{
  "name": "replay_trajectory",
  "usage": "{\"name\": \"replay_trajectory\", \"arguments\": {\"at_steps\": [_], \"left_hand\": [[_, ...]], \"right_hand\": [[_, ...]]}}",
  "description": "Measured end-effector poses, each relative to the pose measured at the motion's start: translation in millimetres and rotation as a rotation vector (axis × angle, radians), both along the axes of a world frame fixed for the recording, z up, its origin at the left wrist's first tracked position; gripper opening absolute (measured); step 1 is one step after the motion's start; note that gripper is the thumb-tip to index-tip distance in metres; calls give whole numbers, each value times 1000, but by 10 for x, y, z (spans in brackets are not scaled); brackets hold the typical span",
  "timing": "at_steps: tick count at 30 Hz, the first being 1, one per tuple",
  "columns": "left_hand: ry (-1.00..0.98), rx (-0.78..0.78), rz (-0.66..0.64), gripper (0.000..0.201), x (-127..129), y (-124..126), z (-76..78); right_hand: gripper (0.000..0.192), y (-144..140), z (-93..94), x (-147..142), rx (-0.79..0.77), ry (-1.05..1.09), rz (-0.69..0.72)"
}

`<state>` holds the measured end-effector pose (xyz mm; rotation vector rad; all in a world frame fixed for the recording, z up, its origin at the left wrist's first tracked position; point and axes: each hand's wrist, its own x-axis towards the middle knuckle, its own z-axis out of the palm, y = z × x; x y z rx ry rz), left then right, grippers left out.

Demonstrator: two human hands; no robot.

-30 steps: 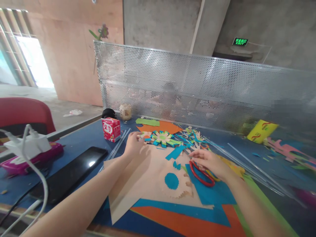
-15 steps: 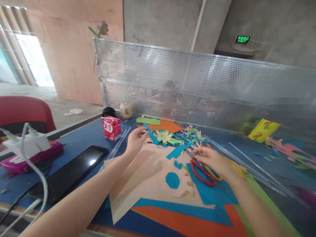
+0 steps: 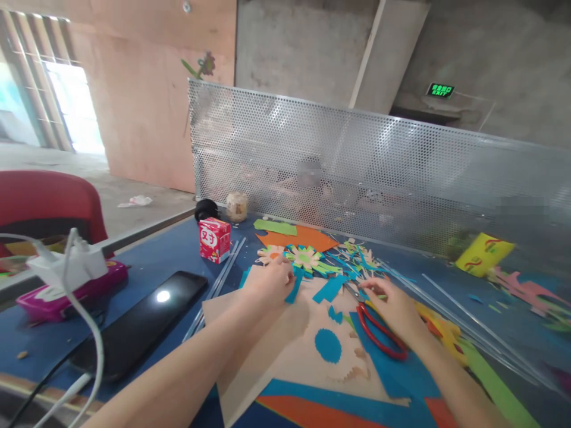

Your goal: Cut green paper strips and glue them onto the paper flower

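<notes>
Blue paper strip (image 3: 295, 286) is pinched between the fingers of the left hand (image 3: 269, 284), just above the far edge of a beige sheet (image 3: 285, 339) that lies on the blue counter (image 3: 151, 261). The right hand (image 3: 395, 304) rests over red-handled scissors (image 3: 379, 333), fingers curled and fingertips touching small paper scraps at the blades' far end; whether it grips the scissors cannot be told. A blue paper disc (image 3: 328, 346) sits on the beige sheet near the scissors. Just beyond the left hand lies a paper flower (image 3: 306, 258) of beige, green and blue, with an orange sheet (image 3: 298, 239) farther back. To the left stand a red carton (image 3: 215, 239) and a black phone (image 3: 143, 321). A perforated metal screen (image 3: 357, 166) closes the far side.
</notes>
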<state>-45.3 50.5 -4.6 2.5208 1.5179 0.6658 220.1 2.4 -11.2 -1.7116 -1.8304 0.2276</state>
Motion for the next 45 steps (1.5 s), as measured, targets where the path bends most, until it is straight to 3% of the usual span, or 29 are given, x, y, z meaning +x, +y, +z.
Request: {"name": "replay_trajectory", "arguments": {"at_steps": [4,8,13,18,28,36,40,45], "left_hand": [[162,-39,-36,20,42,-76,27],[248,-69,-121,24,115,-110,4],[278,-32,-223,29,162,-103,-60],[336,7,-297,27,168,-110,-83],[328,74,-372,26,183,-95,-139],[337,109,-379,26,181,-98,-170],[314,108,-363,27,179,-98,-187],[255,102,-339,25,189,-92,-217]], "right_hand": [[11,339,108,-339,28,-228,121],[15,1029,310,-806,-4,-446,235],[24,2013,377,-1255,-61,-641,188],[29,2547,281,-1430,-144,-785,140],[27,2675,74,-1357,-184,-801,221],[28,2652,20,-1352,-185,-681,149],[25,2591,148,-1333,-158,-606,63],[23,2448,498,-1207,11,-447,-81]]}}
